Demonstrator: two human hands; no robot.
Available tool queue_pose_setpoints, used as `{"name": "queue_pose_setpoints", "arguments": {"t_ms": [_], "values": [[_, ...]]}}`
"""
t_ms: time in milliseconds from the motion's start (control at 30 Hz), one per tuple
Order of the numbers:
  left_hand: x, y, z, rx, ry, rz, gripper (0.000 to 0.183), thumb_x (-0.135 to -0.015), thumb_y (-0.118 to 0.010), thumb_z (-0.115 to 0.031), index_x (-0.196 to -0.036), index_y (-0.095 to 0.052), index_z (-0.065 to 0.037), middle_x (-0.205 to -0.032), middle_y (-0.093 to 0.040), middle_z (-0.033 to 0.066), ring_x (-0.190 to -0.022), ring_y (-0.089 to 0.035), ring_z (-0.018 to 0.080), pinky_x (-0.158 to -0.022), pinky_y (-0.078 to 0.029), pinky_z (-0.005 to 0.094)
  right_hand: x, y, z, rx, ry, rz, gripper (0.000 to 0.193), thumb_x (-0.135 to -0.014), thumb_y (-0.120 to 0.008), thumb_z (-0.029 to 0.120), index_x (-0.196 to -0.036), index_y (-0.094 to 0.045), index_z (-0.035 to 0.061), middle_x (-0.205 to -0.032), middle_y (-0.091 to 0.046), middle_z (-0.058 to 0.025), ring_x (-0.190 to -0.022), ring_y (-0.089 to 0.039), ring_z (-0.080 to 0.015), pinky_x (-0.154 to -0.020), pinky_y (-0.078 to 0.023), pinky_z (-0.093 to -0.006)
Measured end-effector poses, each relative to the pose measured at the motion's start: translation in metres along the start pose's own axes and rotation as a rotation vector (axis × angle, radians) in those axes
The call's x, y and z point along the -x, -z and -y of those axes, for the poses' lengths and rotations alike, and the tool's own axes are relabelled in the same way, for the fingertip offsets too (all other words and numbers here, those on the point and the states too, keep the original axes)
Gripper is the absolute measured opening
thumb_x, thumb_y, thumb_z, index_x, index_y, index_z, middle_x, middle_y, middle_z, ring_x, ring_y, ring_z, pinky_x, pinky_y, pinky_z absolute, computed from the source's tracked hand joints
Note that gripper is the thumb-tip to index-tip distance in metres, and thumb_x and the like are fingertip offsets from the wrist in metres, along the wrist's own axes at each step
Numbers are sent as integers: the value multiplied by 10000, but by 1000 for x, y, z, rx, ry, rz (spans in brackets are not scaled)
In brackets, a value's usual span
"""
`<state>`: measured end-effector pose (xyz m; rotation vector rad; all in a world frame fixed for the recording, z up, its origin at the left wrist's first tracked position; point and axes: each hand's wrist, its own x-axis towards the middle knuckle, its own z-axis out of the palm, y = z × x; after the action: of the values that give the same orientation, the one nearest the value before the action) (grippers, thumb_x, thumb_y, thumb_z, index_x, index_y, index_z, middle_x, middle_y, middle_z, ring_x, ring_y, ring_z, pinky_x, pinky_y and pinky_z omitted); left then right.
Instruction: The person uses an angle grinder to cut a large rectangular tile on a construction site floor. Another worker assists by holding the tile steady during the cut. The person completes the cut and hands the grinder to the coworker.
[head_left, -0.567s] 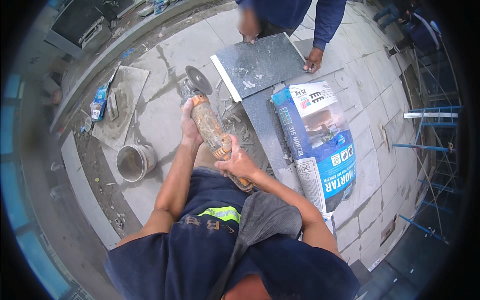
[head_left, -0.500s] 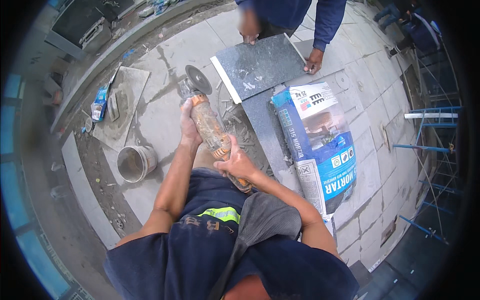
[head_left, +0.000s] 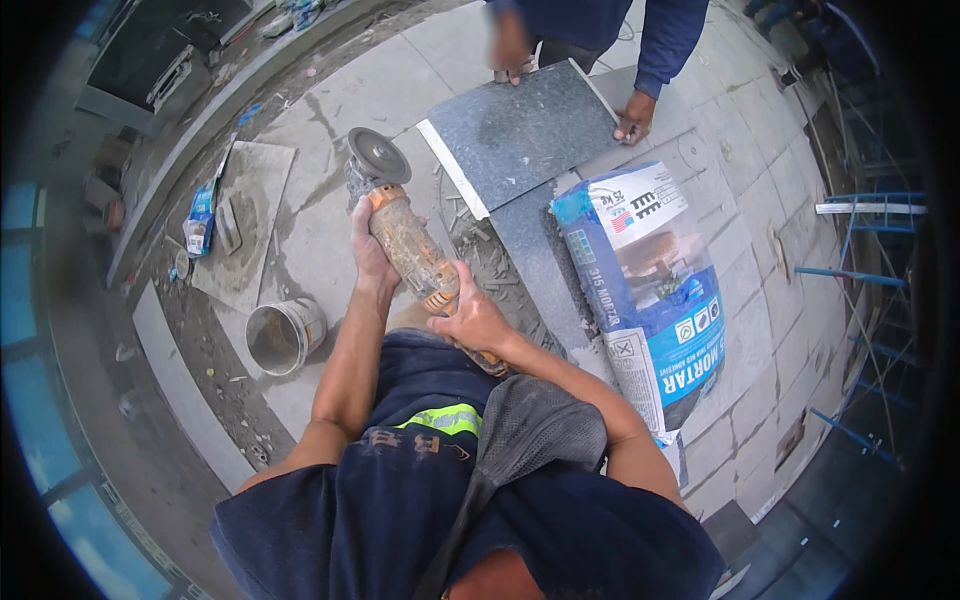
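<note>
An orange, dust-caked angle grinder (head_left: 412, 245) slants across the space in front of my body, its round disc (head_left: 379, 156) at the far end. My left hand (head_left: 372, 248) is wrapped round the grinder near its head. Farther back along the body, my right hand (head_left: 474, 318) grips the handle. Beyond the tool, to the right, a dark grey tile (head_left: 525, 135) with a pale cut edge lies partly over another dark slab (head_left: 540, 258). A co-worker's two hands (head_left: 634, 118) hold the tile's far edge and right corner. The disc is apart from the tile.
A large blue and white mortar bag (head_left: 655, 300) lies right of the slabs. On the left are a dirty bucket (head_left: 285, 335), a mortar-smeared board (head_left: 245, 220) and a small blue bag (head_left: 200, 222). Offcut strips (head_left: 490, 260) litter the ground. Blue scaffolding (head_left: 870, 280) stands far right.
The grinder's head has shifted slightly left, and its disc shows more of its flat face. Both my hands keep their hold. The co-worker's hands still hold the tile.
</note>
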<state>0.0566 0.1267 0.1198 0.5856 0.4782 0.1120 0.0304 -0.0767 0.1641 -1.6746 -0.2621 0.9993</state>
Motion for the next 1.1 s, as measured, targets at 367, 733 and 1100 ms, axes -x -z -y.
{"name": "queue_pose_setpoints", "arguments": {"t_ms": [367,733,1100], "values": [[-6,-10,9,-49,-32,-83,570,-979,-558,-567,-1194,-596,-41,-966,-663,142,-767,-713,299,-626,-620,446,-12,1,-26,2,187,-68,939,-825,-790,83,-1522,-167,-5,-829,-682,-112,-572,-635,-164,-553,-542,-340],[8,-12,-1,-55,-12,-52,662,-976,-500,-633,-1176,-603,-10,-945,-678,136,-785,-725,307,-639,-642,429,2,-2,-15,82,148,-95,923,-817,-779,89,-1526,-193,9,-778,-680,-114,-555,-643,-175,-536,-530,-346],[72,32,-45,5,-281,15,656,-998,-470,-617,-1238,-598,-20,-1001,-681,142,-818,-713,347,-670,-624,480,5,-57,-11,217,375,-18,925,-758,-771,160,-1503,-239,26,-953,-682,-351,-961,-666,-531,-865,-539,-526]]}}
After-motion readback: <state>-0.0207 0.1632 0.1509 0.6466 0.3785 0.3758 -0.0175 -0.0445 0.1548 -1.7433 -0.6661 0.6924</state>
